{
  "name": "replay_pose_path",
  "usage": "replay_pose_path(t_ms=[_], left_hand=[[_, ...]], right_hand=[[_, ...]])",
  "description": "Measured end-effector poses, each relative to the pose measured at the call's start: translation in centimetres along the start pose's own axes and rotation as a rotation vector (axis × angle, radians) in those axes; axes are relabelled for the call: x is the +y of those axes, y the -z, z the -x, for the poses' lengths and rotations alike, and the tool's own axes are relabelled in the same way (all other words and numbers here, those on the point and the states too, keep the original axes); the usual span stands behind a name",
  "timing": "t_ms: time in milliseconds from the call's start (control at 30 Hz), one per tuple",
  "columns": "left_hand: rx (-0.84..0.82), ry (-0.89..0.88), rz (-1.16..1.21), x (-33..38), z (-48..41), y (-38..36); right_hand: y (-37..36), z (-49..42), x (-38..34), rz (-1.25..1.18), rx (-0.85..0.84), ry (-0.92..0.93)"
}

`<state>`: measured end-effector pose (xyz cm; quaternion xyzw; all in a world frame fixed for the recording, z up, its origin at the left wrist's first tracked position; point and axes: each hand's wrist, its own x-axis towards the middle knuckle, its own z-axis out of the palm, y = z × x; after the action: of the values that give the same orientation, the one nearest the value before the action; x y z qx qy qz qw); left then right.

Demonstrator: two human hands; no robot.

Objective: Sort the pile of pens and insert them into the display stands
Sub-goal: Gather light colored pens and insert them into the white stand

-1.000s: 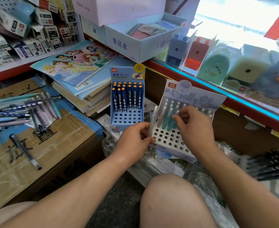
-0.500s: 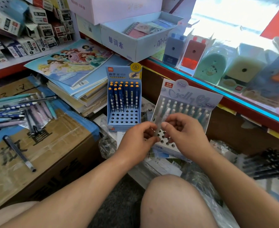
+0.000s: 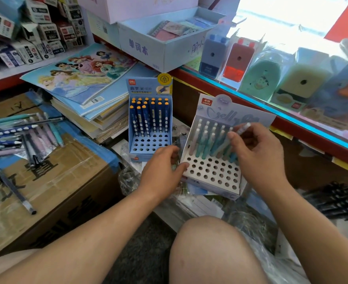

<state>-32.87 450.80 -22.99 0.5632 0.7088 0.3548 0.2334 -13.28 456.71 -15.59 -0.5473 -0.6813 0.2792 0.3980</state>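
Currently, my right hand pinches a white-capped pen between thumb and fingers. The pen is tilted over the back right rows of the white display stand, and its lower end is hidden among the standing pastel pens.

My left hand sits at the stand's front left corner, thumb tip touching the edge. Its fingers are curled beside the left wall; I cannot tell whether they hold anything.

Just behind the left hand stands the blue display stand, with dark blue pens filling its back rows.

The pile of loose pens lies well to the left of both hands on a cardboard box. One dark pen lies apart from the pile, nearer me.
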Motion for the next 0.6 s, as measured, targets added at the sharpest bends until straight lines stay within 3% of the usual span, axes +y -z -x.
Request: replay_pose_path(t_ms=[167,600], left_hand=[[-0.104,0.091,0.014,-1.0,-0.2,-0.5],[-0.164,0.054,0.032,-1.3,-0.4,-0.9]], right_hand=[[-0.3,-0.1,0.6,0.087,-0.049,0.038],[-1.1,0.0,0.5,0.206,-0.043,0.071]])
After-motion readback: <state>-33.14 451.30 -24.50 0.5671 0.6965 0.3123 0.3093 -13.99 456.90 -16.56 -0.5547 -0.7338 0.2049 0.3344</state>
